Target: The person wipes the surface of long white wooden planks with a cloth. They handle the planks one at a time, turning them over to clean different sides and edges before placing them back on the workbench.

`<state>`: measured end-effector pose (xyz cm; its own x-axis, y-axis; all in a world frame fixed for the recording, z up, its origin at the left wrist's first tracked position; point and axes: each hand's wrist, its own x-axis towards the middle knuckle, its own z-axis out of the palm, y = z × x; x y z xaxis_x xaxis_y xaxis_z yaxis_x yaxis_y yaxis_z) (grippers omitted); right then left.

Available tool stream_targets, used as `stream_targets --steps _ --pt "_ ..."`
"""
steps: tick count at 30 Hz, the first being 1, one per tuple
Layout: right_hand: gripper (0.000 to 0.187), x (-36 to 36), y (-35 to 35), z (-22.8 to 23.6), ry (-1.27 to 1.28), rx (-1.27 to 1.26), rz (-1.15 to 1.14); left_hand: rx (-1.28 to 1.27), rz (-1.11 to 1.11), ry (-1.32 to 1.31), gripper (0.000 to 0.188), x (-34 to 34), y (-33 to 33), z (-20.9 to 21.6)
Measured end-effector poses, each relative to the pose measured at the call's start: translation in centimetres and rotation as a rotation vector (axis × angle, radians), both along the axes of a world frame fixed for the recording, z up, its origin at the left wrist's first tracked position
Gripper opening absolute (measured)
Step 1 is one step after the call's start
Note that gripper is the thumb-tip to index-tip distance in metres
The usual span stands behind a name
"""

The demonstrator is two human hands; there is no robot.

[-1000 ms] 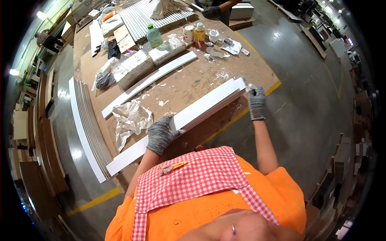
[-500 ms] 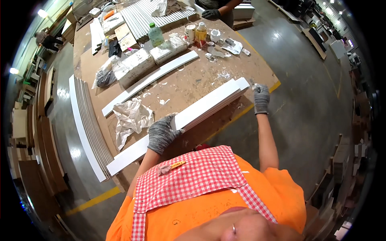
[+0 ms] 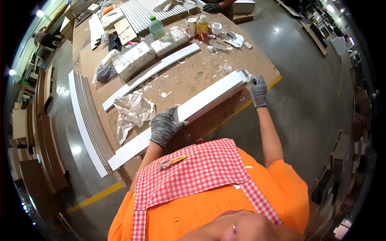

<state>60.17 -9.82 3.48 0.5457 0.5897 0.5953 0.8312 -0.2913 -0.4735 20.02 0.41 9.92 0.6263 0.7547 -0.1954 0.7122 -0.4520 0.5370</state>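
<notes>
A long stack of white boards [image 3: 209, 95] with brown edges lies slantwise along the table's near side. My left hand [image 3: 165, 126], in a grey knit glove, is wrapped round the stack near its middle, thumb along the near edge. At the far right end, my gloved right hand [image 3: 258, 91] is closed on a small grey flat tool [image 3: 246, 73], whose exact kind is too small to make out. That tool meets the end of the top board. Beside my left hand lies a crumpled white cloth or paper [image 3: 132, 114].
Another white strip [image 3: 152, 74] lies beyond, against wrapped white blocks [image 3: 134, 63]. Farther back stand a green bottle [image 3: 157, 28], a yellow bottle [image 3: 202, 28] and a can [image 3: 191, 26]. A board stack [image 3: 86, 124] lines the left edge. A co-worker's gloved hand [image 3: 212, 7] rests at the far side.
My right hand has moved slightly left and up, bringing the small tool to the end of the stack. The left hand keeps its hold while the view shifts a little.
</notes>
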Motion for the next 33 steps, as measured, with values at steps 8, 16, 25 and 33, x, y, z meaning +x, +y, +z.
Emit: stream_targets --steps 8,16,25,33 --pt "0.007 -7.8 0.4 4.9 0.125 -0.019 0.225 0.016 -0.009 0.038 0.068 0.0 -0.1 0.1" --pt "0.006 -1.6 -0.4 3.8 0.145 -0.257 -0.076 -0.001 -0.023 0.029 0.069 0.3 -0.3 1.1" --pt "0.01 -5.4 -0.8 0.2 -0.074 -0.336 0.019 0.001 -0.016 -0.041 0.069 -0.1 -0.5 0.5" --pt "0.016 0.6 -3.3 -2.8 -0.033 -0.225 -0.031 0.011 -0.132 -0.008 0.065 -1.0 0.8 0.4"
